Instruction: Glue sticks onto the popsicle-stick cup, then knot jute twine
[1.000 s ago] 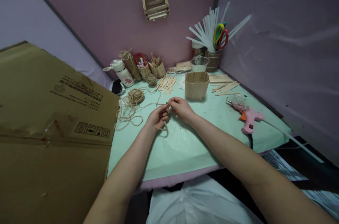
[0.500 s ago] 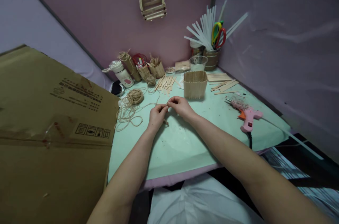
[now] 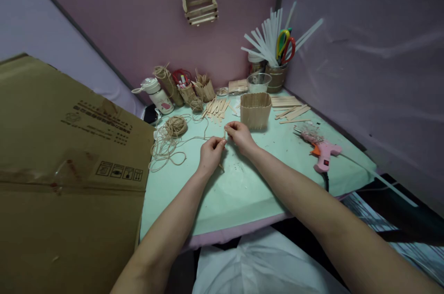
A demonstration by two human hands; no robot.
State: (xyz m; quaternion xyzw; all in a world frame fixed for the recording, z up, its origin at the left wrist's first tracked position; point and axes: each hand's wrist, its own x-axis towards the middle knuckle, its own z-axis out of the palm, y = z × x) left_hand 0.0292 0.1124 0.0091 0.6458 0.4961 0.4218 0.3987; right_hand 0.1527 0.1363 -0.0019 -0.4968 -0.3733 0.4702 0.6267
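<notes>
Both hands meet near the middle of the table over thin brown twine [image 3: 225,134]. My left hand [image 3: 211,155] pinches it between thumb and forefinger, and a short thicker end pokes out below the palm. Just above and to the right, my right hand [image 3: 241,136] pinches the upper part, with a short length running between the two hands. A strand trails left from my left hand toward a loosely unwound twine ball [image 3: 176,126]. Behind my right hand stands an open box made of wooden craft sticks [image 3: 255,111].
A pink hot glue gun [image 3: 324,151] lies at the right, its cord over the front edge. Loose craft sticks [image 3: 217,109] lie at the back. Scissors [image 3: 287,46] and white sticks stand in a back-right pot. A large cardboard box [image 3: 76,169] borders the left side.
My hands have shifted slightly right. My right hand has risen away from the left, so a short piece of twine now shows between them.
</notes>
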